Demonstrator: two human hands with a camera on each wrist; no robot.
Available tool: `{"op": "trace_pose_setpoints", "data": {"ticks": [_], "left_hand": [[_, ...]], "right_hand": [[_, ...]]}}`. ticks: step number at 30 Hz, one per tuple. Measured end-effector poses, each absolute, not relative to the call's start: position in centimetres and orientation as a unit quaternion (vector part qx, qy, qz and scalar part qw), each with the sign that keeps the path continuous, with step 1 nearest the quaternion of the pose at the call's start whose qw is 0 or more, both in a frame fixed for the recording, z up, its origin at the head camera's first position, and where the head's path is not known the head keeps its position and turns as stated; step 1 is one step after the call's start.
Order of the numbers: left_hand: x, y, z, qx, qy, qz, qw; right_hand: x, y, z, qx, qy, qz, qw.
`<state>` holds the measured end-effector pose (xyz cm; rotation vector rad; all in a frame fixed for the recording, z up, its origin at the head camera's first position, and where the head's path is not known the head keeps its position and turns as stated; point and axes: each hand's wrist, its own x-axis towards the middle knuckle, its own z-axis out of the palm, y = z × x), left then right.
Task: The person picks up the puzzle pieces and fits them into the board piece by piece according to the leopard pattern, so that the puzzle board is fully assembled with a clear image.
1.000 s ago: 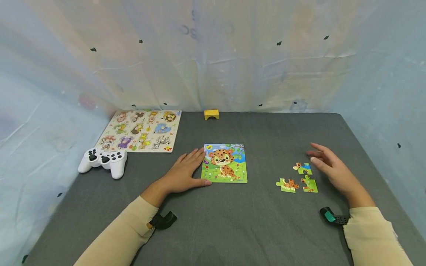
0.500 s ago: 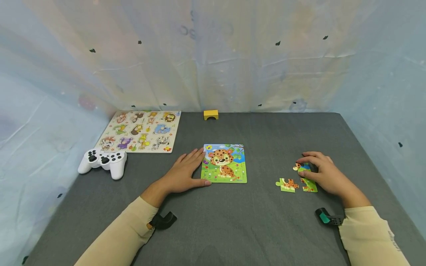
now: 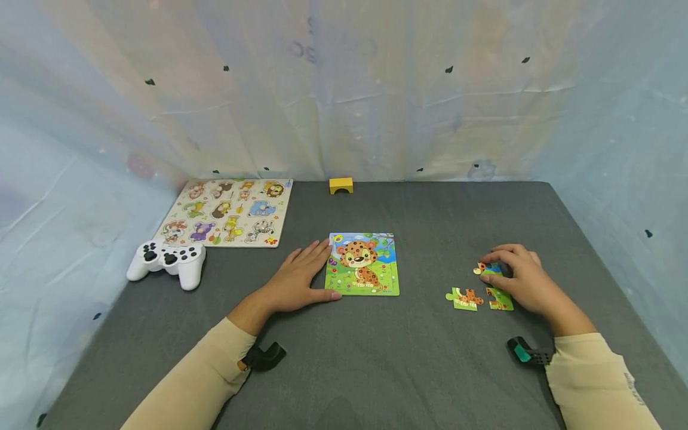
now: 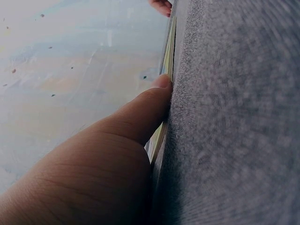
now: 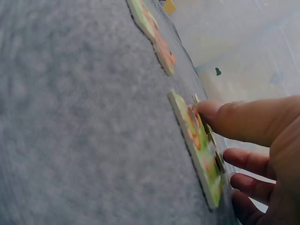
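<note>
The left hand [image 3: 295, 278] is released, lying flat on the tabletop [image 3: 403, 358] with its fingers spread; its fingertips touch the left edge of the board [image 3: 371, 269], and its thumb lies against the board's near left corner. That board lies flat in the middle of the scene, to the right of the left hand, and shows a spotted leopard on green grass under a blue sky.

Well to the right, the right hand [image 3: 524, 280] is grasping the far piece [image 3: 492, 269]: its thumb is at the near edge and its fingers curl over the far edge, hiding part of it. The piece looks low, at the tabletop. The near piece [image 3: 501, 300] lies just nearer than that one, partly under the hand in the head view. The left piece [image 3: 464, 300] lies flat just to the left of the near piece, with a small gap between them.

At the far left lies a panel [image 3: 281, 209] with rows of animal figures; a white controller [image 3: 168, 260] sits at its near left corner. A yellow block [image 3: 341, 184], arched underneath, stands at the far edge, beyond the board.
</note>
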<state>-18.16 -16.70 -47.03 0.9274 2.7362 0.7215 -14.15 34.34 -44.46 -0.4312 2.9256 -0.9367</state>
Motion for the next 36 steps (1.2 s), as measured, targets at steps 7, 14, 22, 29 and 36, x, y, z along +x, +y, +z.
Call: {"op": "trace_pose_setpoints", "data": {"ticks": [7,14,22,29,36], "left_hand": [[-18.2,-16.6,-47.1,0.301,0.921,0.228,0.091],[-17.9,-16.4,-46.3,0.299,0.926,0.212,0.094],[-17.8,-16.3,-46.0,0.297,0.928,0.205,0.093],[-17.8,-16.3,-45.9,0.296,0.927,0.209,0.096],[-17.9,-16.3,-46.2,0.3,0.923,0.221,0.093]], "right_hand": [[-14.2,34.1,-44.5,-0.156,0.937,-0.313,-0.008],[-14.2,33.8,-44.6,-0.122,0.941,-0.316,-0.014],[-13.9,33.3,-44.7,-0.093,0.939,-0.329,-0.038],[-13.9,32.7,-44.2,-0.085,0.904,-0.418,-0.044],[-13.9,31.5,-43.7,-0.064,0.858,-0.507,-0.039]]}}
